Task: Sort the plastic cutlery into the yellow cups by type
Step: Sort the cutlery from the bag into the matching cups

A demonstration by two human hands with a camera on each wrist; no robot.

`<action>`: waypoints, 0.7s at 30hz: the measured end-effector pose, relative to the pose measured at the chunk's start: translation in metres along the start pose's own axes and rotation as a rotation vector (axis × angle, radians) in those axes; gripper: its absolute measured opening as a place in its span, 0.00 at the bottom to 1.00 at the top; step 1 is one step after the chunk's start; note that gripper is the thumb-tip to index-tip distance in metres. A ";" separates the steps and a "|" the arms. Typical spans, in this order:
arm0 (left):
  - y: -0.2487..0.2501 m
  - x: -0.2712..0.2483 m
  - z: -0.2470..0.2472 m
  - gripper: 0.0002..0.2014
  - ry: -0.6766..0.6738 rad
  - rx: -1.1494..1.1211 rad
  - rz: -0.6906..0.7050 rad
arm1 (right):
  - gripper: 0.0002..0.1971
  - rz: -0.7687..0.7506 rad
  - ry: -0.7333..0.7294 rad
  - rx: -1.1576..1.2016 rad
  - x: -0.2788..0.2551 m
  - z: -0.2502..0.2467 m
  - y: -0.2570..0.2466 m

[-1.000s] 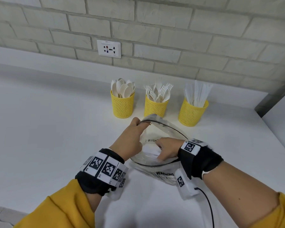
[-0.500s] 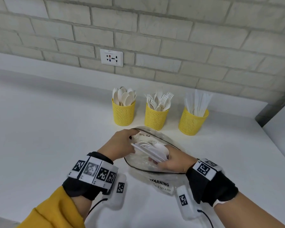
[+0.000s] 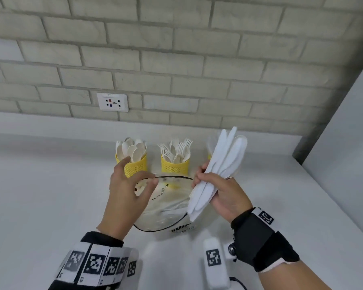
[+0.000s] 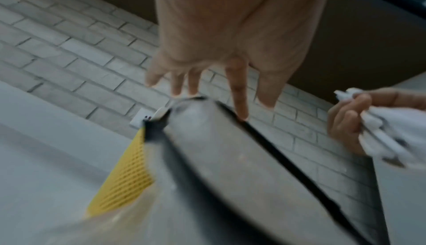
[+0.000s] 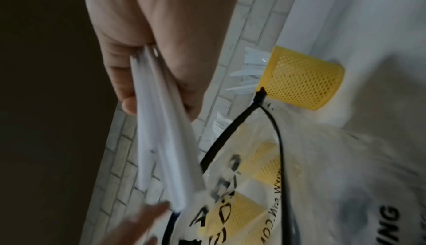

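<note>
Three yellow cups point(image 3: 135, 167), one bag point(image 3: 168, 204).

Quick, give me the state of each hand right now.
Left hand: open, fingers spread above the clear plastic bag, holding nothing.
Right hand: closed around a bundle of white plastic cutlery, lifted above the bag.

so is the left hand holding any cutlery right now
No, the left hand is empty with fingers spread above the plastic bag; the right hand grips the knives.
</note>
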State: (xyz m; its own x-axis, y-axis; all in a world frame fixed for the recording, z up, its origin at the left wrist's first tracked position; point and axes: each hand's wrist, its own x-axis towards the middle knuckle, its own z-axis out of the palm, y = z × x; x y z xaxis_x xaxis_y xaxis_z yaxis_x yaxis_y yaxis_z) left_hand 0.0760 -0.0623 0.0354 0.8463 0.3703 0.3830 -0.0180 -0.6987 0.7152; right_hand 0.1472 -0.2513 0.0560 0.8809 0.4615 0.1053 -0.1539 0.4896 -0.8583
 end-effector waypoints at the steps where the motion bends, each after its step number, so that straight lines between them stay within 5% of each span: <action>1: 0.012 0.000 -0.002 0.03 0.018 -0.142 0.045 | 0.08 0.028 -0.015 0.003 0.000 0.000 0.002; 3: 0.036 0.000 -0.002 0.05 -0.159 -0.362 -0.005 | 0.06 0.074 -0.051 -0.020 -0.001 0.005 0.006; 6: 0.051 0.002 0.010 0.20 -0.635 -0.609 -0.198 | 0.04 0.096 -0.074 -0.137 -0.001 0.015 0.008; 8: 0.051 0.005 0.019 0.23 -0.798 -0.645 -0.188 | 0.05 0.124 -0.057 -0.250 0.001 0.016 0.006; 12: 0.052 0.008 0.024 0.07 -0.822 -0.600 -0.137 | 0.07 0.228 -0.081 -0.482 0.005 0.012 0.001; 18: 0.054 0.010 0.032 0.09 -0.891 -0.895 -0.301 | 0.24 0.311 -0.151 -0.508 0.009 0.014 -0.006; 21: 0.051 0.008 0.039 0.08 -0.855 -1.001 -0.307 | 0.28 0.212 -0.064 -0.529 0.008 0.012 -0.007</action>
State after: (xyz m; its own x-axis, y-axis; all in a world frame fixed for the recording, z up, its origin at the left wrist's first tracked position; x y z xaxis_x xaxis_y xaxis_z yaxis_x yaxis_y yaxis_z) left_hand 0.1025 -0.1190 0.0526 0.9434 -0.3199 -0.0870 0.1635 0.2207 0.9615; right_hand 0.1503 -0.2425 0.0689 0.8239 0.5610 -0.0804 -0.0648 -0.0478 -0.9968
